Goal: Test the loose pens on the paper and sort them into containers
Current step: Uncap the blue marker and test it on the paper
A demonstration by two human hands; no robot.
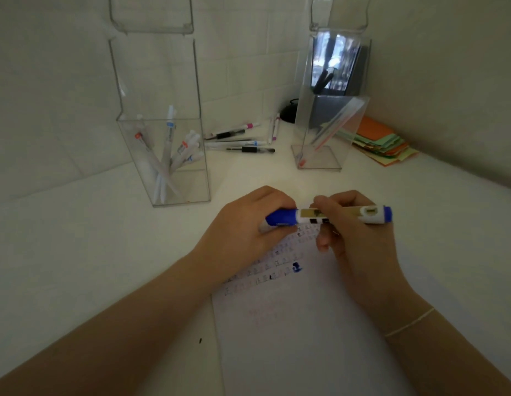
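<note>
Clear glossy plastic containers (163, 155)

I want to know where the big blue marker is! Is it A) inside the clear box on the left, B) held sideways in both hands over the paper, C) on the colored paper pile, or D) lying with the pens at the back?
B: the blue marker lies sideways between the left hand on its cap and the right hand on its barrel, above the paper.
</note>
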